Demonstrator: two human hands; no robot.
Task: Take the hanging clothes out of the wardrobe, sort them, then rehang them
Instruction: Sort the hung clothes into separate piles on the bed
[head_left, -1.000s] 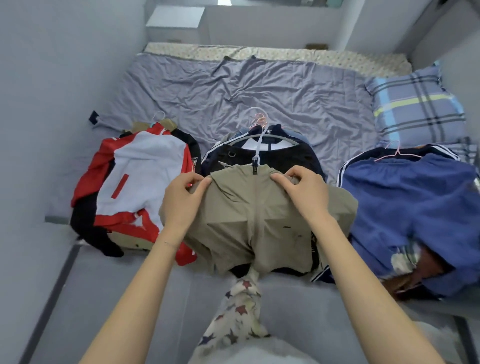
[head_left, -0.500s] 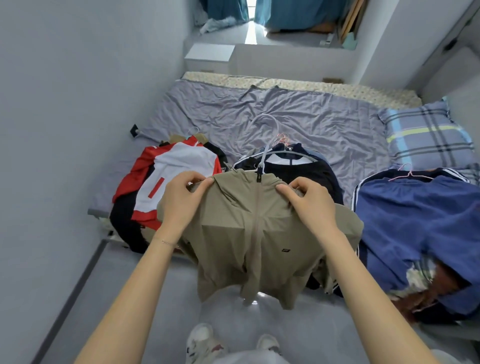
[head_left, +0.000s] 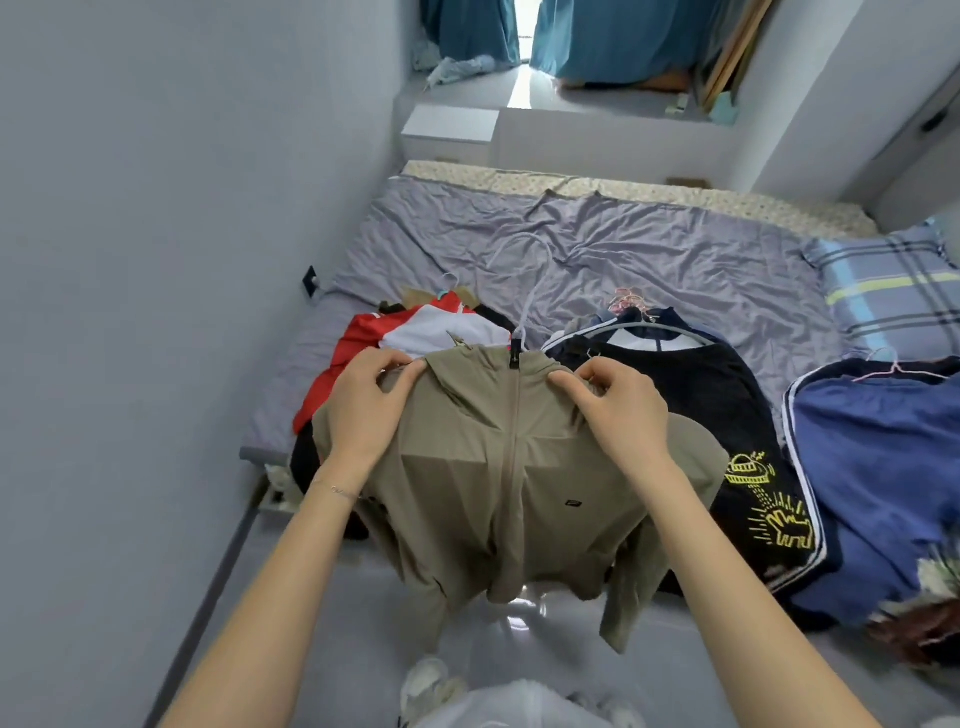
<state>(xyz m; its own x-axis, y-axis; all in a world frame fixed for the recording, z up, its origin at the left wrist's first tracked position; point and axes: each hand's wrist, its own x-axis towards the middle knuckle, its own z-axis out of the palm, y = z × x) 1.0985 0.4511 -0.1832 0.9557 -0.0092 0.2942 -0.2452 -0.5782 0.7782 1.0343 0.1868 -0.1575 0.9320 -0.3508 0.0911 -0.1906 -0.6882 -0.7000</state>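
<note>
Above bed (head_left: 623, 249) edge, left hand (head_left: 363, 410), right hand (head_left: 618, 415) pinch khaki jacket (head_left: 498, 499); dark clothes (head_left: 701, 379) behind.

Both hands, left (head_left: 363, 410) and right (head_left: 621, 413), grip a zipped khaki jacket (head_left: 498, 483) at its shoulders, seemingly on a white hanger (head_left: 524, 291).

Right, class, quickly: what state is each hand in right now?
Left hand: closed, gripping the khaki jacket at its shoulder.
Right hand: closed, gripping the same jacket's other shoulder.
</note>
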